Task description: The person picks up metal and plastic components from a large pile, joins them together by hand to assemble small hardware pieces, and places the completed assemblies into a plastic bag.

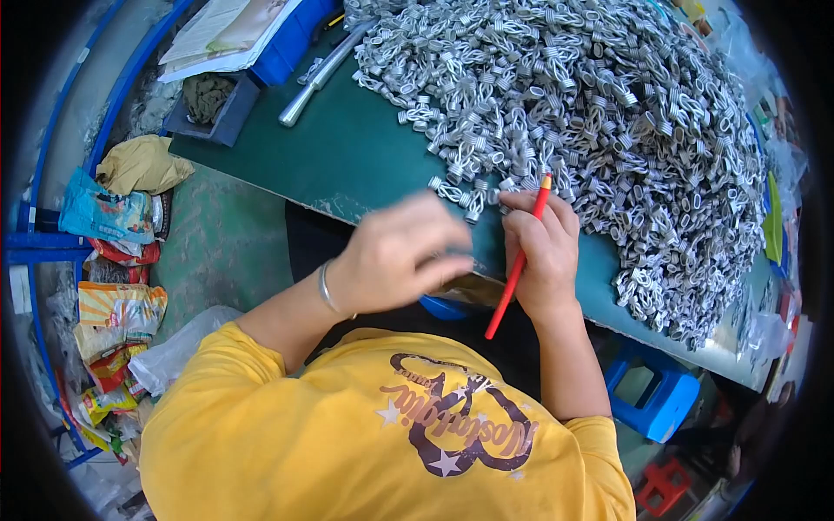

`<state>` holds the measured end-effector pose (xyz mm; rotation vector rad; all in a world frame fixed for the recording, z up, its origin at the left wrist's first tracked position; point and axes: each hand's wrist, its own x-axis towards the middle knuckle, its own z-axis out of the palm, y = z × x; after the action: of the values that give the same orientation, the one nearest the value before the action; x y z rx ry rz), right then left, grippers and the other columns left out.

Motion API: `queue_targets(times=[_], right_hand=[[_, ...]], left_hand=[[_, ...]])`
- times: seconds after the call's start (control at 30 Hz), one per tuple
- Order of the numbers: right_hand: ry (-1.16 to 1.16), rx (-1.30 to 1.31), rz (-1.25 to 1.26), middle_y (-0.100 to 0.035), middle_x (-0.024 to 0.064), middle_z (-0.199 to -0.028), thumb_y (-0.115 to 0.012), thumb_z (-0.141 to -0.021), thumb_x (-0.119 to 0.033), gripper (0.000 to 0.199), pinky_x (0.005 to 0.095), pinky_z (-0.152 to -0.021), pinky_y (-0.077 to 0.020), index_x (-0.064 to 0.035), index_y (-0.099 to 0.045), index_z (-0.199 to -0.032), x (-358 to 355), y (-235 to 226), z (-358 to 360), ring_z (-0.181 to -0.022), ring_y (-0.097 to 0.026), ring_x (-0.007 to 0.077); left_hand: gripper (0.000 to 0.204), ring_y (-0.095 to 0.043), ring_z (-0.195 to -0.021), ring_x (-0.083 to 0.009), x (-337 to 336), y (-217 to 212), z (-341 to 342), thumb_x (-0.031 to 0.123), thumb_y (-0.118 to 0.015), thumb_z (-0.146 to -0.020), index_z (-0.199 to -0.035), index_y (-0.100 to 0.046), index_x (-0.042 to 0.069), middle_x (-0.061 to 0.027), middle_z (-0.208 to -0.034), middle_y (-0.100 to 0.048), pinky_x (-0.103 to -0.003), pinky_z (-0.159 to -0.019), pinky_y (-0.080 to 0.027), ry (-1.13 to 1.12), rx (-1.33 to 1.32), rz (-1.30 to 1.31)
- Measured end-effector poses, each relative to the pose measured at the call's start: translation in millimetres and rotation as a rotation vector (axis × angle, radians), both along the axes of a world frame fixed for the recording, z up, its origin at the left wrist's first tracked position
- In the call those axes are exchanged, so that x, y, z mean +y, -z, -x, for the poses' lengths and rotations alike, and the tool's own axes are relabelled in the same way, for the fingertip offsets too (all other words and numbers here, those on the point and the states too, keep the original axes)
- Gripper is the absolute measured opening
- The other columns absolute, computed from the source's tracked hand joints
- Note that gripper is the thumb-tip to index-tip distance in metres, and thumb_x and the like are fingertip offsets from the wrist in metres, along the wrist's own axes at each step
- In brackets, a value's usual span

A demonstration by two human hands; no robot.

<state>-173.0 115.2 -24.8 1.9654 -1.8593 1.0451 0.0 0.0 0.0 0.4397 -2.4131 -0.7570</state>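
My right hand [546, 252] is closed round a red pencil [516, 282], which slants up past the thumb to a yellowish tip. Its fingertips are at the near edge of a big heap of small grey metal clips with white cord-like loops [556, 104], beside a small grey piece; whether they grip that piece, I cannot tell. My left hand [404, 252] hovers over the table's near edge, its curled fingers smeared by motion. Anything in it is hidden. Between the hands and the heap lie a few loose pieces [469, 198].
The pile covers much of the green table [339, 161]. A metal rod-like tool [317, 82], a small grey bin [213, 108] and a blue box with papers [287, 43] sit at the far left. Bags fill a blue rack [48, 239] on the left. A blue stool [651, 395] stands below right.
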Motion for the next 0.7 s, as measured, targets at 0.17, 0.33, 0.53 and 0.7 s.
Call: queue_targets(times=[0.17, 0.33, 0.53, 0.7], right_hand=[[0.012, -0.145, -0.023, -0.064, 0.0096, -0.096, -0.060, -0.065, 0.001, 0.019, 0.0370, -0.075, -0.0433, -0.0046, -0.057, -0.083, 19.4, 0.2, 0.8, -0.088, -0.058, 0.0287], [-0.011, -0.194, -0.024, -0.063, 0.0101, -0.091, -0.064, -0.062, 0.006, 0.025, 0.0368, -0.071, -0.0426, -0.0043, -0.055, -0.083, 27.8, -1.9, 6.3, -0.081, -0.057, 0.0299], [0.164, -0.030, 0.109, -0.061, 0.0122, -0.099, -0.064, -0.066, 0.001, 0.026, 0.0375, -0.076, -0.0409, -0.0054, -0.054, -0.088, -10.6, -18.3, 13.0, -0.089, -0.057, 0.0306], [0.201, -0.046, 0.063, -0.060, 0.0108, -0.100, -0.063, -0.068, 0.001, 0.027, 0.0393, -0.076, -0.0410, -0.0066, -0.054, -0.091, -19.0, -10.1, 17.3, -0.092, -0.055, 0.0316]], left_hand=[[0.053, -0.055, -0.083, -0.0265, -6.7, 10.9, 18.7, 0.021, -0.082, -0.059, -0.103, -0.056, 0.005, -0.0100, -0.091, -0.051, -0.032, -0.068, -0.047, -0.061, -0.027, 0.061], [0.024, -0.057, -0.081, -0.0266, 6.3, 20.9, 31.0, 0.008, -0.076, -0.064, -0.084, -0.062, 0.004, -0.0091, -0.083, -0.057, -0.032, -0.070, -0.047, 0.128, 0.057, 0.008], [0.037, -0.053, -0.088, -0.0278, 7.9, 23.6, 25.1, 0.005, -0.077, -0.062, -0.096, -0.061, 0.003, -0.0129, -0.094, -0.053, -0.032, -0.075, -0.044, -0.176, 0.220, 0.036], [0.036, -0.052, -0.093, -0.0288, 5.7, 16.2, 30.8, 0.008, -0.075, -0.063, -0.097, -0.062, 0.004, -0.0131, -0.103, -0.051, -0.037, -0.084, -0.041, -0.095, -0.003, -0.006]])
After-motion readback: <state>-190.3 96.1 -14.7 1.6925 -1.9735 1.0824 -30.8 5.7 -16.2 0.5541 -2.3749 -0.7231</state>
